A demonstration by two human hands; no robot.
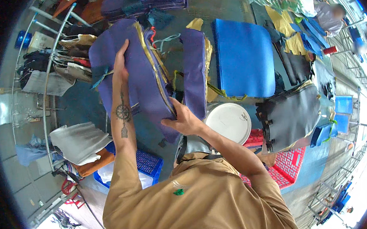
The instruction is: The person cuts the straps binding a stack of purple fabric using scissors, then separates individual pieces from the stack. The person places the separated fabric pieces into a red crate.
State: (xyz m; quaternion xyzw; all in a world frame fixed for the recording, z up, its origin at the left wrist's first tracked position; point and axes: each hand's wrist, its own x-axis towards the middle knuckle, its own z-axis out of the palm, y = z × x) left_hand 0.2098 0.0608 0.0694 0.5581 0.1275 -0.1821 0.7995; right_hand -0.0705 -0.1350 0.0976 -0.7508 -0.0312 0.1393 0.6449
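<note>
The left hand lies flat on top of a stack of purple fabric pieces with gold trim, fingers spread toward twelve o'clock, while the right hand clamps the stack's near edge at about five o'clock, thumb over and fingers under. The stack sits tilted above a worktable, just left of a second purple bundle; a blue fabric pile lies at two o'clock, a white round lid at four. Held only by one edge, the slippery layers could likely fan out and slide toward the blue crate below.
</note>
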